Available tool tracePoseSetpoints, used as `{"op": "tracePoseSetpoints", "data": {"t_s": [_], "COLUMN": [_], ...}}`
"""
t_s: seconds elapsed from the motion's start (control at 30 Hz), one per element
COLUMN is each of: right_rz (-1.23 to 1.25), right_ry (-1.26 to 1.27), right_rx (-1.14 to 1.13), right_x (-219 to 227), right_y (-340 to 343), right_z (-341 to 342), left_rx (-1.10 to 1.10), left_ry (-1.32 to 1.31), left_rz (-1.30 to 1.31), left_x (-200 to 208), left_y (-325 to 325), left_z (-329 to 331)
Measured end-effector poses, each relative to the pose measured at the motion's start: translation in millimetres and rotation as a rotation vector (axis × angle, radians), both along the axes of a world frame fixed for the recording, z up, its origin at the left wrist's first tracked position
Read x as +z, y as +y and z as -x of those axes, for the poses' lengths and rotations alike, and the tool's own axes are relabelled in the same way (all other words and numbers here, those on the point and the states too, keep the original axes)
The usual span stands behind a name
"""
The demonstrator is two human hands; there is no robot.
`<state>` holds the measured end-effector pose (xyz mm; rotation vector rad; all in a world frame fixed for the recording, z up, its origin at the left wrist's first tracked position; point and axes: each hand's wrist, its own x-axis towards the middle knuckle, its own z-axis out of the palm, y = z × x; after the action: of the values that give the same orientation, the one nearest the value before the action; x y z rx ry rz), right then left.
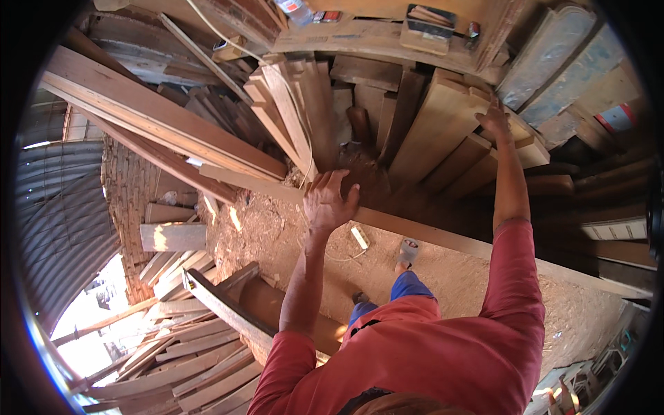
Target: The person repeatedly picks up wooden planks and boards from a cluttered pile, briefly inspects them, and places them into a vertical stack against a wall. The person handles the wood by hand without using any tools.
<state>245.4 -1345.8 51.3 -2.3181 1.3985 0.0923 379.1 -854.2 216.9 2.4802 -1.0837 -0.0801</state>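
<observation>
My left hand [330,200] lies over a long narrow plank [429,235], its fingers curled across the top edge and the thumb apart. That plank runs slantwise in front of my body, from the left middle to the far right. Reaching farther out, my right hand [494,123] touches the upper end of a pale wide board [436,124] with its fingers spread. The board leans among several shorter pieces of wood [460,162]. Shadow hides the lower ends of these pieces.
A white power strip [360,237] with a cord lies on the sawdust-covered floor. Thick beams [166,117] slant in from the upper left. Loose planks [207,366] are piled at lower left. A shelf [360,40] at the back bears a bottle [296,11] and an open box [430,22].
</observation>
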Motion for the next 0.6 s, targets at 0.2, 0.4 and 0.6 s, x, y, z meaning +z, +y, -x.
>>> {"op": "tracePoseSetpoints", "data": {"t_s": [0.2,0.4,0.6], "right_rz": [0.022,0.217,-0.050], "right_ry": [-0.053,-0.034,0.091], "right_rx": [-0.006,0.461,0.625], "right_x": [-11,11,57], "right_y": [-5,21,93], "right_z": [-12,-20,-52], "left_rx": [0.026,0.017,0.003], "left_ry": [0.035,0.001,-0.002], "left_rz": [-0.040,-0.047,-0.030], "left_x": [1,-2,0], "left_y": [-2,-2,1], "left_z": [0,-2,-1]}}
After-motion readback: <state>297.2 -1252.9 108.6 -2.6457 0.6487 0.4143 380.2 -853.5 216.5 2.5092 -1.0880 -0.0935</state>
